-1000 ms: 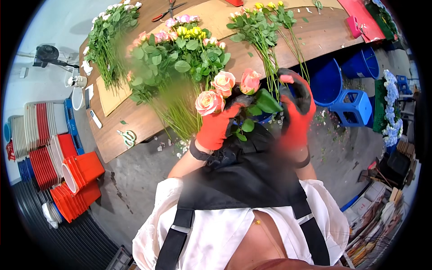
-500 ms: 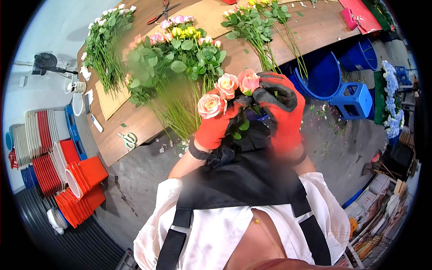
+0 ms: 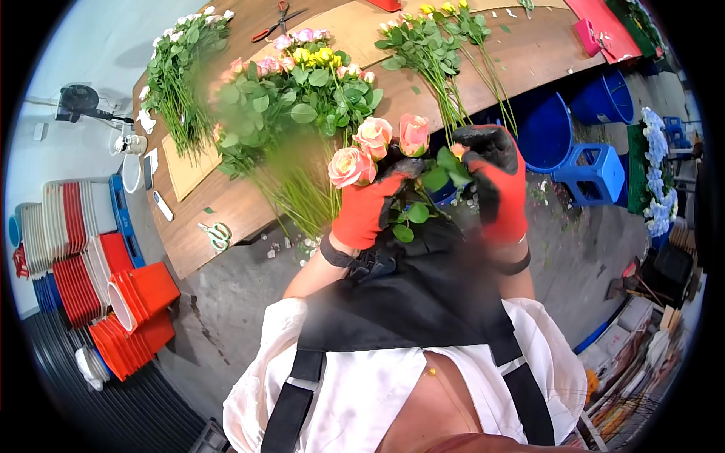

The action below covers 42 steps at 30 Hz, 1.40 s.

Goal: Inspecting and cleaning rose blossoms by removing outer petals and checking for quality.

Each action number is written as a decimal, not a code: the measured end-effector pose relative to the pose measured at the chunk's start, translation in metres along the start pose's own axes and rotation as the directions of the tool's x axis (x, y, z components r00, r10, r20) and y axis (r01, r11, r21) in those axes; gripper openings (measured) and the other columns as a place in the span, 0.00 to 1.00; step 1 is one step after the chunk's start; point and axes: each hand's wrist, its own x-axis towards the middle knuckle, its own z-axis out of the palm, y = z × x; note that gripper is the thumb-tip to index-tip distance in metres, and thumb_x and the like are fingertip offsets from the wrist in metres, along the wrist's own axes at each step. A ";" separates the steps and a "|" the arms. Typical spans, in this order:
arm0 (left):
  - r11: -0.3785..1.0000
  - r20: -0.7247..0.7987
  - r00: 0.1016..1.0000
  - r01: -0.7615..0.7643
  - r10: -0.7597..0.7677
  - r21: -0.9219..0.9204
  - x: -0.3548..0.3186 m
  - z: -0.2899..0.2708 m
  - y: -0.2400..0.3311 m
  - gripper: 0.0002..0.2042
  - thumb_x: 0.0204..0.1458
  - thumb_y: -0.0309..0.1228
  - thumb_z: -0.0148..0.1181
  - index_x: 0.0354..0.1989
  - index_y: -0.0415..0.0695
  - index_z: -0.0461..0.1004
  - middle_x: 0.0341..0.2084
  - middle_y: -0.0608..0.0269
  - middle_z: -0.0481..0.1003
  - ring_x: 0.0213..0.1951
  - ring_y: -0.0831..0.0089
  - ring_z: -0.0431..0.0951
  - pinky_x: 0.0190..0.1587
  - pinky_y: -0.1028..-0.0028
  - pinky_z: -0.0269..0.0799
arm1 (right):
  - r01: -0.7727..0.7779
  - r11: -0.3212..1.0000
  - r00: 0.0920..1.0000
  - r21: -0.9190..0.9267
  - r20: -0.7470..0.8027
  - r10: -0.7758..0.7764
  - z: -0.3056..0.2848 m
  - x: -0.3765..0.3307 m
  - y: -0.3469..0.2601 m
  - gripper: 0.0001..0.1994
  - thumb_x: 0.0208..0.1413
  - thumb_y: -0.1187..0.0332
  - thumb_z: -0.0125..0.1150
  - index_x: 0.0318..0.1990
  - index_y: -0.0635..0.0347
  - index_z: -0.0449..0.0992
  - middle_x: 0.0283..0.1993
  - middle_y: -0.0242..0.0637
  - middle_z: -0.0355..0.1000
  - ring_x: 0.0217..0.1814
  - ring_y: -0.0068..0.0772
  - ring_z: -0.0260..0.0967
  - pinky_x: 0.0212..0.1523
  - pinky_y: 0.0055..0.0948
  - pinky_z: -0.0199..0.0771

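Observation:
Three peach-pink roses (image 3: 374,138) stand up from my left hand (image 3: 370,202), which wears a red and black work glove and is closed round their stems. Green leaves (image 3: 417,212) hang below the blooms. To the right, my right hand (image 3: 500,181), gloved the same way, has its fingers curled in a pinch. Between those fingertips shows a small peach-orange flower piece (image 3: 458,150); I cannot tell whether it is a petal or a small bloom. More leaves (image 3: 438,177) lie just beside it. The lower stems are hidden by the left glove and the black apron.
On the wooden table (image 3: 185,245) lie a large rose bunch (image 3: 302,98), white roses (image 3: 185,75), another bunch (image 3: 430,57), red-handled shears (image 3: 276,26) and green-handled scissors (image 3: 217,235). Blue buckets (image 3: 545,132) and a blue stool (image 3: 593,175) stand right; orange buckets (image 3: 143,298) are stacked left.
My right hand has moved right, away from the rightmost rose, and a small peach-orange piece now shows in its fingers. The roses in my left hand have shifted slightly left.

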 end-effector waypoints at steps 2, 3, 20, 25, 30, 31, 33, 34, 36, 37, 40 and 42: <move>0.998 -0.037 0.999 -0.008 0.010 0.062 0.000 0.005 0.006 0.21 0.50 0.17 0.60 0.55 0.36 0.69 0.46 0.60 0.75 0.47 0.72 0.75 0.51 0.70 0.71 | 0.412 0.791 0.907 -0.452 0.123 -0.403 -0.012 -0.001 0.005 0.14 0.47 0.77 0.61 0.44 0.63 0.75 0.45 0.39 0.74 0.52 0.33 0.69 0.56 0.31 0.67; 0.988 -0.112 0.992 -0.039 0.056 0.147 0.000 0.009 0.012 0.21 0.48 0.17 0.62 0.54 0.36 0.69 0.45 0.59 0.75 0.46 0.72 0.75 0.51 0.71 0.71 | 0.522 0.532 0.828 -0.666 0.246 -0.504 -0.017 -0.002 0.004 0.16 0.44 0.74 0.65 0.44 0.61 0.76 0.46 0.40 0.74 0.52 0.38 0.69 0.55 0.34 0.68; 0.797 -0.129 0.952 -0.153 0.278 0.584 -0.005 0.033 0.030 0.20 0.42 0.19 0.62 0.48 0.35 0.70 0.26 0.66 0.73 0.27 0.80 0.71 0.31 0.80 0.67 | 0.669 0.204 0.572 -0.715 0.320 -0.756 0.030 -0.019 0.016 0.15 0.36 0.75 0.74 0.36 0.58 0.78 0.42 0.39 0.74 0.49 0.45 0.69 0.51 0.38 0.66; 0.933 -0.224 0.970 -0.005 0.092 0.359 -0.008 0.041 0.036 0.20 0.41 0.17 0.65 0.46 0.36 0.73 0.34 0.67 0.75 0.36 0.77 0.74 0.41 0.75 0.70 | 0.758 0.188 0.501 -0.624 0.374 -0.780 0.027 -0.022 0.017 0.17 0.36 0.79 0.72 0.37 0.60 0.76 0.43 0.41 0.73 0.51 0.46 0.68 0.52 0.42 0.66; 0.988 -0.212 0.976 -0.013 0.046 0.156 -0.007 0.031 0.018 0.19 0.46 0.22 0.65 0.49 0.38 0.73 0.40 0.64 0.76 0.41 0.73 0.74 0.46 0.71 0.70 | 0.825 0.280 0.493 -0.491 0.383 -0.781 0.019 -0.018 0.029 0.17 0.37 0.79 0.72 0.37 0.60 0.74 0.42 0.42 0.74 0.50 0.48 0.69 0.59 0.52 0.63; 0.987 -0.203 0.973 -0.077 0.106 0.144 -0.008 0.030 0.014 0.19 0.46 0.23 0.66 0.49 0.38 0.73 0.41 0.64 0.76 0.41 0.73 0.74 0.46 0.71 0.71 | 0.826 0.281 0.493 -0.489 0.385 -0.780 0.019 -0.018 0.028 0.17 0.37 0.79 0.72 0.37 0.60 0.74 0.42 0.42 0.74 0.50 0.48 0.69 0.59 0.52 0.63; 0.961 -0.152 0.965 -0.181 0.214 0.210 -0.006 0.026 0.007 0.18 0.47 0.26 0.67 0.48 0.39 0.74 0.43 0.64 0.76 0.41 0.72 0.75 0.46 0.71 0.71 | 0.841 0.340 0.512 -0.421 0.415 -0.753 0.019 -0.018 0.024 0.17 0.37 0.78 0.72 0.36 0.60 0.73 0.41 0.42 0.74 0.50 0.49 0.70 0.61 0.55 0.61; 0.961 -0.151 0.965 -0.181 0.214 0.210 -0.004 0.017 0.004 0.18 0.47 0.26 0.67 0.48 0.39 0.74 0.43 0.64 0.76 0.41 0.72 0.75 0.46 0.71 0.71 | 0.841 0.340 0.511 -0.421 0.414 -0.753 0.017 -0.020 0.023 0.17 0.37 0.78 0.72 0.36 0.60 0.73 0.41 0.42 0.74 0.50 0.49 0.70 0.61 0.55 0.61; 0.644 0.036 0.904 -0.330 0.425 0.690 -0.002 0.005 0.002 0.17 0.51 0.23 0.62 0.51 0.38 0.72 0.45 0.61 0.75 0.44 0.71 0.75 0.48 0.70 0.72 | 0.829 0.385 0.541 -0.406 0.406 -0.736 0.013 -0.022 0.020 0.16 0.38 0.78 0.71 0.37 0.60 0.73 0.41 0.42 0.74 0.49 0.48 0.71 0.61 0.55 0.61; 0.767 -0.068 0.936 -0.240 0.345 0.596 0.000 0.013 0.013 0.16 0.53 0.23 0.60 0.51 0.38 0.71 0.46 0.60 0.75 0.45 0.70 0.75 0.47 0.70 0.72 | 0.830 0.387 0.541 -0.401 0.410 -0.735 0.009 -0.021 0.017 0.16 0.38 0.78 0.71 0.37 0.60 0.73 0.41 0.42 0.74 0.49 0.48 0.71 0.61 0.55 0.61; 0.988 -0.242 0.969 -0.005 0.043 0.156 0.008 0.005 0.011 0.15 0.55 0.23 0.58 0.51 0.37 0.71 0.44 0.62 0.76 0.44 0.72 0.75 0.47 0.72 0.72 | 0.849 0.384 0.528 -0.363 0.537 -0.658 0.004 -0.018 0.008 0.16 0.40 0.78 0.68 0.40 0.61 0.74 0.44 0.44 0.74 0.52 0.47 0.69 0.62 0.50 0.61; 0.974 -0.225 0.969 -0.048 0.099 0.223 0.005 0.008 0.018 0.15 0.54 0.23 0.59 0.51 0.37 0.71 0.44 0.63 0.76 0.43 0.73 0.75 0.47 0.72 0.71 | 0.654 0.543 0.729 -0.527 0.244 -0.640 0.012 -0.023 0.005 0.17 0.42 0.78 0.65 0.44 0.63 0.75 0.49 0.46 0.72 0.57 0.46 0.66 0.63 0.44 0.60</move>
